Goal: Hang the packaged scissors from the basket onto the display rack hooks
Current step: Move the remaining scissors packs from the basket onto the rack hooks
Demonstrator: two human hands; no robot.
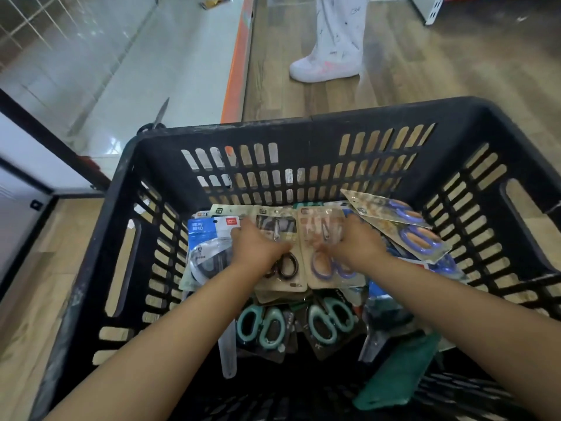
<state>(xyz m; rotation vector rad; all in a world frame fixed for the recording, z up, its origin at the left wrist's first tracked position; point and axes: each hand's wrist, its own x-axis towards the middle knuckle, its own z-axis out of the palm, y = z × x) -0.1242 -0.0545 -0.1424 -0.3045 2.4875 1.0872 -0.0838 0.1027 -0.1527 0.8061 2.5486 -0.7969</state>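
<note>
Reaching into the black basket point(303, 129), I have my left hand point(255, 247) on the brown-handled scissors pack point(280, 262) and my right hand point(356, 241) on the purple-handled pack point(324, 262). Both packs lie flat under my fingers; whether either is gripped I cannot tell.

floor point(425, 71): wood planks | left: pale shelf point(151, 56), orange edge | wire grid point(36, 22), perhaps rack

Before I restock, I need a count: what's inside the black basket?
The basket holds overlapping scissors packs: teal-handled, purple-handled, dark-handled. Both hands and upper packs cover lower ones, so no count.
</note>
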